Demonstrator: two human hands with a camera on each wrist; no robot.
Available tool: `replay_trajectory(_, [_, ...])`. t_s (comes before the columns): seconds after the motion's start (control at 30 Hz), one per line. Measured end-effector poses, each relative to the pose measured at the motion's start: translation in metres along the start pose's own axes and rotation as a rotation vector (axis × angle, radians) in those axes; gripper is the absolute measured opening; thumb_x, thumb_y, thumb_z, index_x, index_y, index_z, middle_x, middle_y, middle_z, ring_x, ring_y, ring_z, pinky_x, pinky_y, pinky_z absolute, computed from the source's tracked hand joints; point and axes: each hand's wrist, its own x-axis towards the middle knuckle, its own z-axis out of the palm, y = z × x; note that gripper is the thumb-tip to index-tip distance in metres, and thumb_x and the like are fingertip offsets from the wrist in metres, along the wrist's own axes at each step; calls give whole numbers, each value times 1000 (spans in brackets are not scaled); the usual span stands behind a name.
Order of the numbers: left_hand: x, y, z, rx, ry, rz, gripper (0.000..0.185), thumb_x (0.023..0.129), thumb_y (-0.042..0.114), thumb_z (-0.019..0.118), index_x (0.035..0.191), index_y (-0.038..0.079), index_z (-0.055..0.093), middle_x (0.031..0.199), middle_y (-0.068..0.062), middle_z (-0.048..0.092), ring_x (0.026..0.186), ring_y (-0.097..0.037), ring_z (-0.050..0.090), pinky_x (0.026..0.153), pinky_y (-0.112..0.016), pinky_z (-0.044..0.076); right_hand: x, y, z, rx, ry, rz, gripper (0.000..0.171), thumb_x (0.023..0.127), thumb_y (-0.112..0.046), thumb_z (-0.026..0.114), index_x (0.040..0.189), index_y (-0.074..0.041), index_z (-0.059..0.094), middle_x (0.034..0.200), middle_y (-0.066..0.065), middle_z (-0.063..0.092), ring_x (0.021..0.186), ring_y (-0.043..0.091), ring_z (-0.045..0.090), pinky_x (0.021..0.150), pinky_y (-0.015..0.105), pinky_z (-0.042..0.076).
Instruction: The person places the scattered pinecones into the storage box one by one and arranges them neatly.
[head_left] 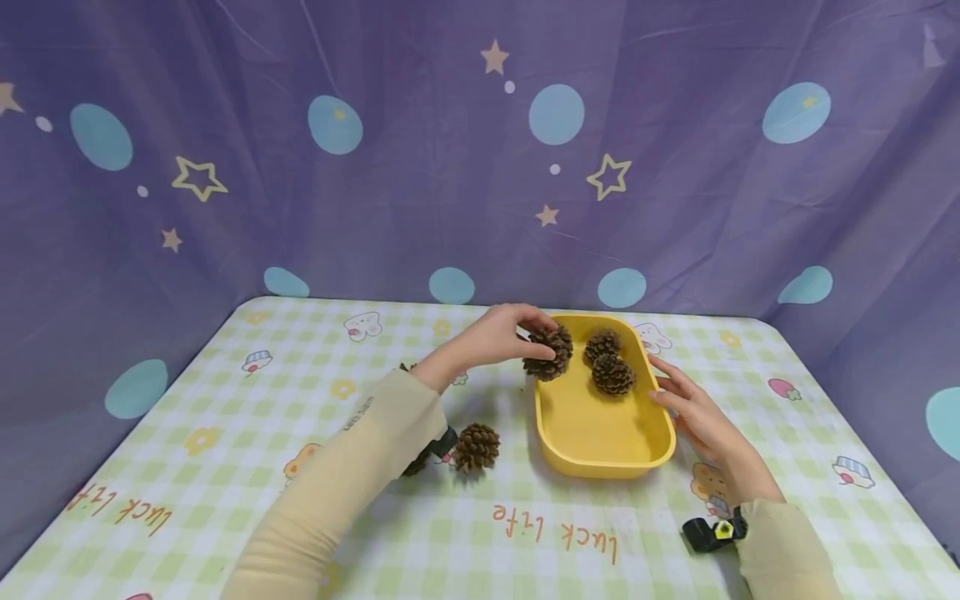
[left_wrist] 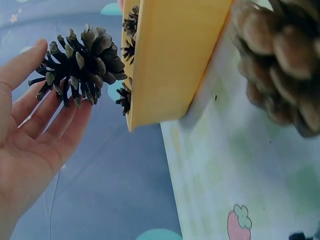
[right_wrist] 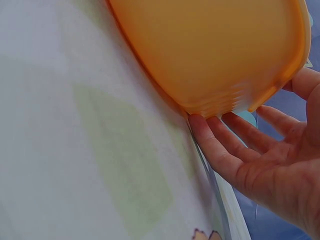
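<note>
My left hand [head_left: 498,333] holds a brown pine cone [head_left: 551,354] at the left rim of a yellow plastic tub [head_left: 592,471]. In the left wrist view the thumb and fingers stand on either side of that cone, its scales spread wide. Two more pine cones lie inside the tub, one [head_left: 602,345] behind the other [head_left: 613,376]. At the tub's right side, my right hand [head_left: 697,417] grips the wall. Its thumb laps over the rim, and the fingertips [right_wrist: 200,125] rest on the outside, low by the tablecloth.
A pine cone [head_left: 477,447] sits on the checked tablecloth [head_left: 420,542] left of the tub. Beside it another cone [head_left: 415,464] shows partly from under the left sleeve, and a bit of one more peeks out behind the forearm. A purple curtain [head_left: 450,208] hangs behind the table.
</note>
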Motion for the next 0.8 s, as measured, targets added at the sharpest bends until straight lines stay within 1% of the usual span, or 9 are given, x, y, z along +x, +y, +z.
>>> replay_trajectory(0.17, [9, 2, 9, 18, 19, -5, 43, 79, 37, 70, 117, 20, 60, 110, 7, 60, 103, -9, 54, 89, -27, 46, 1, 1, 0, 1, 7, 5, 65, 96, -23, 46, 148, -19, 8, 143, 24, 23, 105, 5, 53, 88, 45, 48])
replay_trajectory(0.33, [16, 1, 18, 14, 28, 2, 44, 78, 33, 71, 118, 17, 60, 110, 4, 61, 101, -10, 54, 92, -31, 44, 1, 2, 0, 1, 6, 8, 65, 96, -23, 47, 148, -19, 8, 143, 24, 23, 105, 5, 53, 89, 45, 47])
replay_trajectory(0.5, [22, 1, 26, 11, 24, 21, 44, 78, 30, 72, 118, 14, 60, 109, 3, 62, 100, -9, 56, 88, -24, 45, 0, 2, -1, 0, 0, 6, 65, 96, -24, 47, 148, -20, 8, 143, 24, 23, 106, 6, 53, 89, 42, 48])
replay_trajectory(0.6, [27, -2, 31, 38, 19, 45, 45, 78, 29, 72, 118, 13, 60, 108, 3, 62, 99, -9, 56, 87, -21, 45, 0, 1, -1, -2, -2, 4, 65, 96, -24, 47, 148, -20, 8, 144, 24, 23, 107, 6, 53, 89, 41, 48])
replay_trajectory(0.8, [32, -6, 38, 84, -11, 66, 44, 79, 27, 71, 118, 11, 60, 109, 1, 62, 100, -11, 56, 87, -22, 45, 0, 1, -1, 8, 2, 1, 64, 96, -22, 46, 148, -19, 8, 143, 24, 23, 107, 7, 53, 87, 37, 49])
